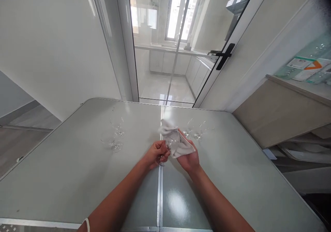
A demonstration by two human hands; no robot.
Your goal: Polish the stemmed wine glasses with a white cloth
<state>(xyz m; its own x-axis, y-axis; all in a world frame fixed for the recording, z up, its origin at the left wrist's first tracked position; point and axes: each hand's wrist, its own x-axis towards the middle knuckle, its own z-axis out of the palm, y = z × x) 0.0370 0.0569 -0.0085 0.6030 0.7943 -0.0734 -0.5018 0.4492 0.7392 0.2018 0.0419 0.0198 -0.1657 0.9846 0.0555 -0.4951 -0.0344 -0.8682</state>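
Note:
My left hand (157, 152) is closed around the stem of a stemmed glass (162, 163), whose foot shows just below the fingers. A white cloth (178, 144) lies draped over the palm and fingers of my right hand (190, 159) and is wrapped about the glass's bowl, which it mostly hides. Beyond my right hand, two clear stemmed glasses (198, 136) stand on the table. To the left of my left hand are two more stemmed glasses (117, 146), hard to make out against the pale surface.
The grey-green table (64, 177) has a metal seam (159, 197) down its middle. Past its far edge is a glass door with a black handle (224, 55). At the right, a wooden shelf (292, 104) holds packed plastic bottles (310, 64).

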